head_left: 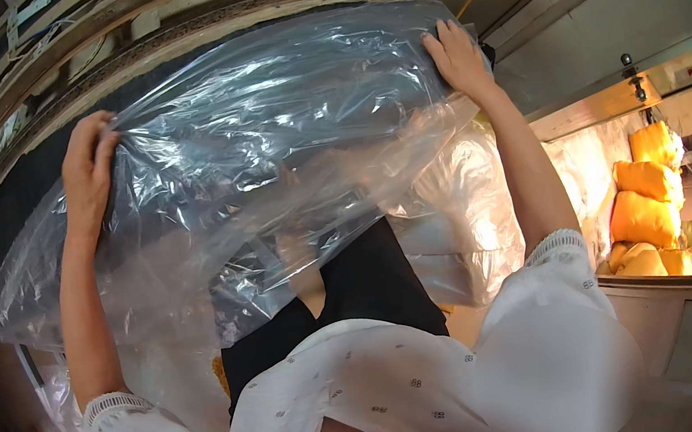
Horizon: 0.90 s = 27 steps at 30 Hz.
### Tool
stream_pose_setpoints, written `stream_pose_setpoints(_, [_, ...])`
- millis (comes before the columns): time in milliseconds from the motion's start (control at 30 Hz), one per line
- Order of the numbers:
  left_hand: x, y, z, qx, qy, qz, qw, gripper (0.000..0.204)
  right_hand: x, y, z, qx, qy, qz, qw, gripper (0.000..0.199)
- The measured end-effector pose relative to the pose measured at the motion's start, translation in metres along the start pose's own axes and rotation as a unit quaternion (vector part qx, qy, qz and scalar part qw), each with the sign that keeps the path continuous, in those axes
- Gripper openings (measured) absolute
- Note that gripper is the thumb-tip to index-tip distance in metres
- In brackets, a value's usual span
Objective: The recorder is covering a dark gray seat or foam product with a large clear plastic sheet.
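A large clear plastic sheet (pixel 276 127), wrinkled and shiny, lies over a dark surface (pixel 15 207) in front of me, and its near edge hangs loosely above my legs. At the sheet's left part, my left hand (pixel 89 167) has its fingers closed on the plastic, and creases spread from that grip. Over by the far right corner, my right hand (pixel 461 61) rests on the plastic with its fingers stretched out and apart. Whether anything lies under the right palm is hidden.
A wooden slatted frame (pixel 175 16) runs along the far side. To the right is an opening with several yellow bundles (pixel 646 212) beyond it, near a sliding panel with a dark knob (pixel 634 76). More clear plastic (pixel 465 214) hangs beside my right leg.
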State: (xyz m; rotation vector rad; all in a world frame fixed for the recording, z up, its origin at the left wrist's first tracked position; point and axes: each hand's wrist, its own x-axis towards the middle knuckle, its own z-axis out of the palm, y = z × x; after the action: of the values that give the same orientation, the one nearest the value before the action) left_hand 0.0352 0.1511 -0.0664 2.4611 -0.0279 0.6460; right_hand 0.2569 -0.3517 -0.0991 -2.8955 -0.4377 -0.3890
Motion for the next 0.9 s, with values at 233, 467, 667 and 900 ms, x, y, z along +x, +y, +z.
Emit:
stream_pose_setpoints(233, [-0.069, -0.021, -0.061, 0.007, 0.082, -0.138, 0.987, 0.009, -0.001, -0.029, -0.001, -0.033, -0.013, -0.147, 0.989, 0.058])
stream_pose_setpoints(467, [-0.201, -0.072, -0.214, 0.130, 0.140, -0.157, 0.969, 0.012, -0.055, -0.088, -0.023, 0.026, -0.022, -0.253, 0.967, 0.062])
stream_pose_setpoints(667, [-0.231, -0.035, -0.204, 0.195, 0.122, -0.114, 0.967, 0.008, -0.017, -0.083, -0.013, 0.037, 0.052, -0.264, 0.963, 0.048])
stream_pose_setpoints(900, [-0.276, 0.002, -0.166, 0.221, 0.189, -0.150, 0.945, 0.007, 0.030, -0.078, 0.000, 0.140, 0.070, -0.235, 0.959, 0.027])
